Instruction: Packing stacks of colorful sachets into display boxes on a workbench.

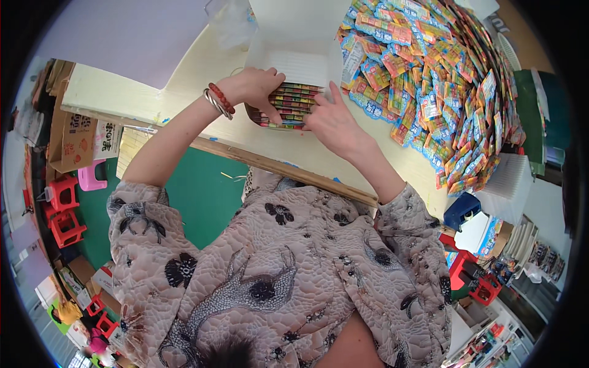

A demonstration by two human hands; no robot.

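Note:
An open white carton (291, 64) lies on the table in front of me with its lid raised. Inside it is a tight row of slim, brightly coloured packets (293, 103). My left hand (253, 91), with red beads and silver bangles at the wrist, reaches over the carton's left side. Its thumb and fingers are spread apart, and the thumb rests on the packets. At the other end of the row, my right hand (338, 126) bends its thumb and index finger against the packets. Its other fingers lie along the carton's right side, and their tips are partly hidden.
A large heap of colourful packets (423, 80) covers the table's right side. Clear plastic (230, 24) lies behind the carton. The table's wooden front edge (264, 161) runs close to my body. A dark blue object (461, 211) sits near the right corner. Red stools (66, 227) stand lower left.

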